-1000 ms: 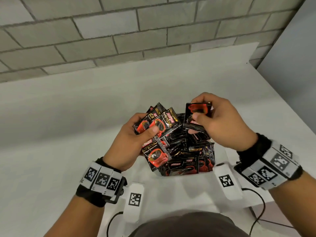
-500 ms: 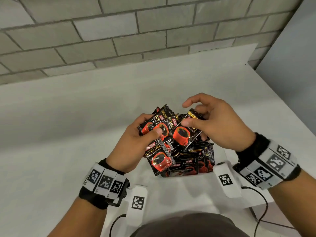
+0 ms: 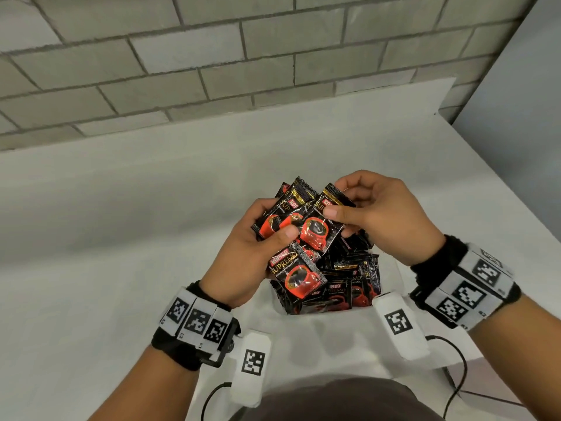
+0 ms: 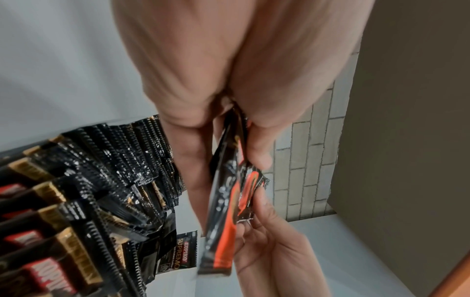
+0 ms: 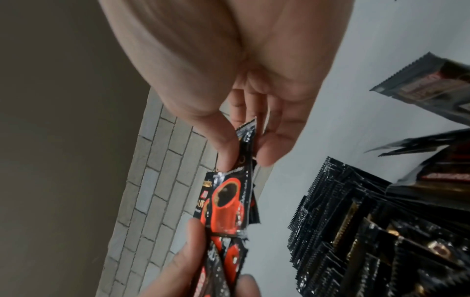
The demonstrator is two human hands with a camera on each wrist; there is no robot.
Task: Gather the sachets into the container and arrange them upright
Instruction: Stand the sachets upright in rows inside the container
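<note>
Several black sachets (image 3: 343, 281) with red cups stand packed in a pale container (image 3: 328, 322) near the table's front edge; its walls barely show. Above it my left hand (image 3: 273, 226) grips a fanned bundle of sachets (image 3: 291, 208), thumb on top. My right hand (image 3: 340, 205) pinches one more sachet (image 3: 315, 235) by its upper part and holds it against that bundle. The left wrist view shows the bundle (image 4: 223, 191) edge-on between the fingers (image 4: 193, 160). In the right wrist view, thumb and finger pinch the sachet (image 5: 229, 201), with the packed rows (image 5: 356, 221) to the right.
The white table (image 3: 121, 238) runs back to a grey brick wall (image 3: 212, 71). Its right edge (image 3: 510, 208) drops off beside a grey panel. Black cables (image 3: 455, 375) trail off the front edge by my body.
My right hand has carried its sachet down and left from above the container until it lies against the bundle in my left hand. The left hand has lifted slightly.
</note>
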